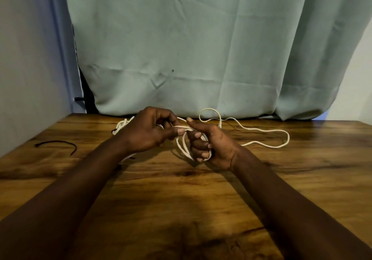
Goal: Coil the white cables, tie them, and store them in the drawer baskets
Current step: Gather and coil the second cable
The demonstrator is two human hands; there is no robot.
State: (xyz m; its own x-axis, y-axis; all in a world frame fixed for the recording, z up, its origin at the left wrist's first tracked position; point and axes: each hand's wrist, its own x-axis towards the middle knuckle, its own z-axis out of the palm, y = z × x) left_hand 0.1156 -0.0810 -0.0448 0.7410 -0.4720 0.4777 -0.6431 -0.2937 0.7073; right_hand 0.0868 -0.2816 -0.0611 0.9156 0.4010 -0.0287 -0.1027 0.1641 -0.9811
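My right hand [209, 143] grips a small coil of white cable [182, 147], its fingers curled round the loops just above the wooden table [181, 195]. My left hand [149, 131] pinches a strand of the same cable at the top of the coil, between thumb and fingers. The loose tail of this cable [267, 137] snakes off to the right across the table, with a loop rising near the curtain. A second bunch of white cable [121, 126] lies on the table behind my left wrist, partly hidden by it.
A thin black tie [58, 145] lies on the table at the left. A pale green curtain [201, 48] hangs behind the table's far edge. A wall runs along the left side. No drawer or basket shows.
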